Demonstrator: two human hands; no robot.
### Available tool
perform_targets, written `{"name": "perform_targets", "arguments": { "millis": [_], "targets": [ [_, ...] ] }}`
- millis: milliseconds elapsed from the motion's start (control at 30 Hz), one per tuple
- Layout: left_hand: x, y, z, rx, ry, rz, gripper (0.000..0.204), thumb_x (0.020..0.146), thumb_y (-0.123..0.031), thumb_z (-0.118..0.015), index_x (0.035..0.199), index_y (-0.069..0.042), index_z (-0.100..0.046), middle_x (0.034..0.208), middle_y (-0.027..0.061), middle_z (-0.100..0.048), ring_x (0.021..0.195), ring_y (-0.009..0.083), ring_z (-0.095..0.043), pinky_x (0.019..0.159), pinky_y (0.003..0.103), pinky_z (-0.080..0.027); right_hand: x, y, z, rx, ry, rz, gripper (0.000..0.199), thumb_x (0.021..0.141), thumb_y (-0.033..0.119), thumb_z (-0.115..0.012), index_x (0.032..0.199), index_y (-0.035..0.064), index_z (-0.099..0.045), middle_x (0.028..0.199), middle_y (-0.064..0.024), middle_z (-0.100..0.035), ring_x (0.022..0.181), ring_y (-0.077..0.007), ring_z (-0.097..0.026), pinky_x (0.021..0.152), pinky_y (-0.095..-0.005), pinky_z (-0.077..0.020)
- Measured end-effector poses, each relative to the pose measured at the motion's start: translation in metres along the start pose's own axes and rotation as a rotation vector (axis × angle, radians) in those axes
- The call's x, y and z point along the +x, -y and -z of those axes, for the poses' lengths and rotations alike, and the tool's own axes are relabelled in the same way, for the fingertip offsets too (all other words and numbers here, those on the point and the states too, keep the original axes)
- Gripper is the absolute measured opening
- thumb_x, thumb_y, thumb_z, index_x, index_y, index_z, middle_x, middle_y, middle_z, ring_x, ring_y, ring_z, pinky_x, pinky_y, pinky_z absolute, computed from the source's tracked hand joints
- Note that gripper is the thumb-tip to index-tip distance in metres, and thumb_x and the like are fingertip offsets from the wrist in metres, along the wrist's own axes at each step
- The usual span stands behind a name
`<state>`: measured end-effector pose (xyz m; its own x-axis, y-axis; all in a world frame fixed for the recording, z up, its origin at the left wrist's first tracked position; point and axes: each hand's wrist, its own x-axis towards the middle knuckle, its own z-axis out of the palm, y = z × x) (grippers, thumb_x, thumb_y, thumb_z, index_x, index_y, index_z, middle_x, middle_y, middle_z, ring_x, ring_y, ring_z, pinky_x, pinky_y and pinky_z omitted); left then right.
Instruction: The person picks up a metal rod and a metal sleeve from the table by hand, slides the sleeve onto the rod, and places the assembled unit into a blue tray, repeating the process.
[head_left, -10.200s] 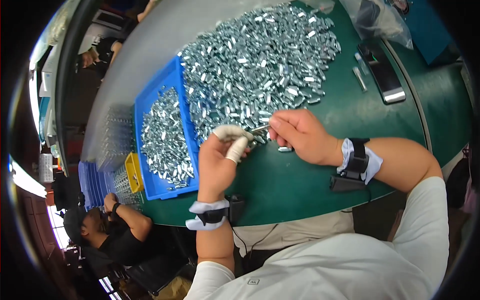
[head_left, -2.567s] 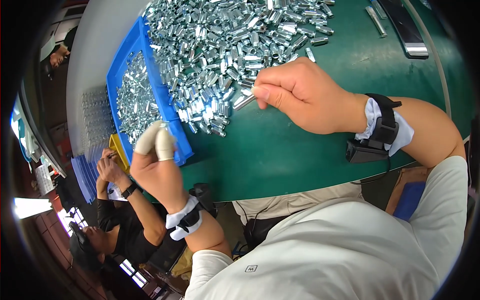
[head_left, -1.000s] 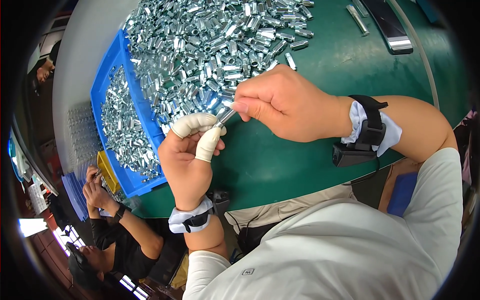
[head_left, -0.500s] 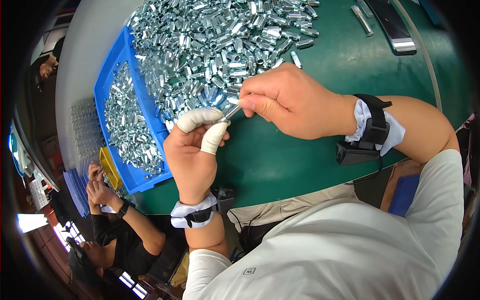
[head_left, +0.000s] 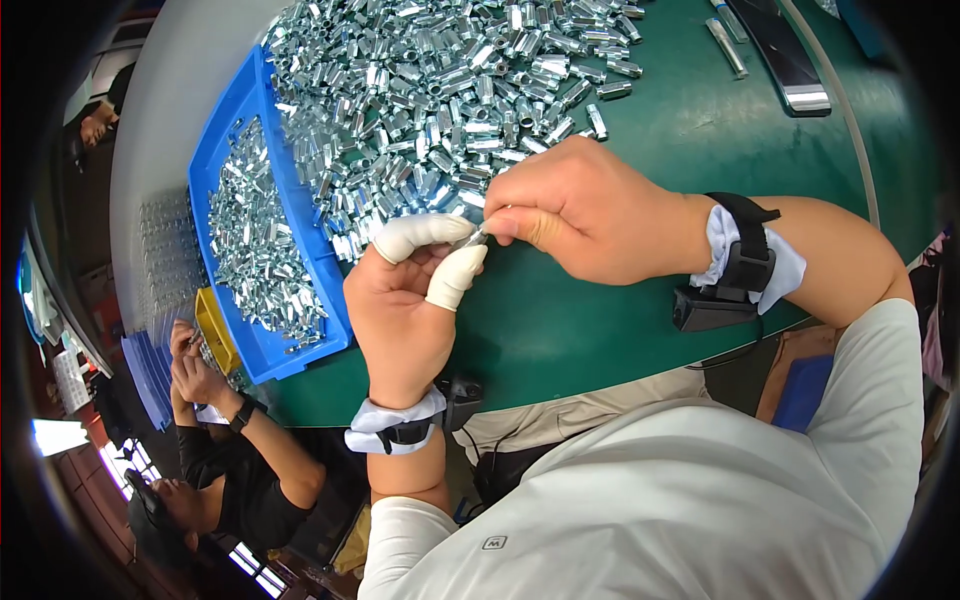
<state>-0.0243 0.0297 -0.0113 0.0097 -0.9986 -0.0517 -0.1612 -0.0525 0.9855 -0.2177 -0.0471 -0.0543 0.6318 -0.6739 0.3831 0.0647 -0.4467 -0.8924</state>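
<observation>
My left hand [head_left: 405, 310] wears white finger cots on thumb and forefinger. Between those two tips it pinches a small shiny metal sleeve [head_left: 477, 238]. My right hand [head_left: 590, 215] is closed, thumb against curled forefinger, right up against the sleeve's other end. Whatever sits inside the right fingers is mostly hidden. Just beyond both hands spreads a big heap of silvery hexagonal metal sleeves [head_left: 450, 110]. On the left, a blue plastic bin [head_left: 335, 325] holds many smaller-looking silvery metal parts [head_left: 260, 230].
A green table [head_left: 580, 345] lies under everything. At the far right are a black phone [head_left: 785, 60], a metal tube [head_left: 727, 48] and a pale cable [head_left: 850, 120]. Beyond the bin sits a yellow tray [head_left: 215, 330]; a co-worker's hands [head_left: 190, 370] work near it.
My left hand has shifted a little to the right, toward the right hand. The gap between the fingertips has narrowed, and less of the metal sleeve shows. The right hand has barely moved.
</observation>
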Motion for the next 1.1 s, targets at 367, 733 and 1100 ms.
{"name": "perform_targets", "arguments": {
  "millis": [367,733,1100],
  "targets": [
    [0.001,-0.003,-0.004,0.023,-0.058,0.031,0.019,0.086,0.000,-0.071,0.104,0.003,-0.067,0.087,0.0067,-0.069,0.071,0.0103,-0.064,0.060,0.020,-0.049,0.000,0.003,0.003,0.014,0.037,-0.039,0.020,0.097,0.013,-0.053,0.084,-0.0001,-0.061,0.066,-0.0104,-0.055,0.054,-0.0214,-0.052,0.052,-0.0340,-0.0410],
    [-0.016,-0.015,0.063,0.309,-0.702,-0.214,0.017,0.093,-0.007,-0.064,0.108,0.001,-0.067,0.086,0.0063,-0.068,0.064,0.0077,-0.056,0.057,0.020,-0.044,0.001,0.008,0.005,0.065,0.002,-0.128,0.028,0.100,0.018,-0.048,0.083,0.0015,-0.062,0.058,-0.0037,-0.051,0.054,-0.0111,-0.050,0.051,-0.0286,-0.0402],
    [-0.012,-0.005,0.034,1.177,-0.037,-0.207,0.024,0.080,-0.001,-0.073,0.102,-0.005,-0.066,0.085,0.0098,-0.060,0.073,0.0224,-0.061,0.056,0.031,-0.044,0.003,0.013,0.006,0.081,0.012,-0.194,0.027,0.100,0.019,-0.050,0.083,0.0015,-0.062,0.058,-0.0042,-0.052,0.054,-0.0112,-0.051,0.051,-0.0278,-0.0403]
  ]
}}
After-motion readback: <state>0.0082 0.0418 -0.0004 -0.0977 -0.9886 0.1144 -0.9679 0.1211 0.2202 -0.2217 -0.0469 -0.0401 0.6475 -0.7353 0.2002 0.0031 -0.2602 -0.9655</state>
